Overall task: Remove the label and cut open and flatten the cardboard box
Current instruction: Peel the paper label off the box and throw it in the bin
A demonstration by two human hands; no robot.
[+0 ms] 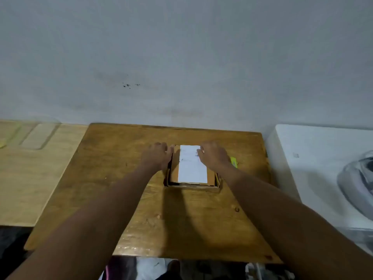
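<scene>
Label (192, 164) step: left hand (158, 156) braces box (174, 170) nr counter (121, 199) back edge, right hand (214, 156) fingers on label's far corner, nothing gripped yet; nxt needs peel.

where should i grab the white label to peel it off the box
Start at a far corner of the label, near the right hand, whose fingers already rest at that edge. The label lies flat on top of the cardboard box, so only an edge or corner can be lifted. Pick it up there and peel toward you, with the left hand steadying the box's left side.
</scene>
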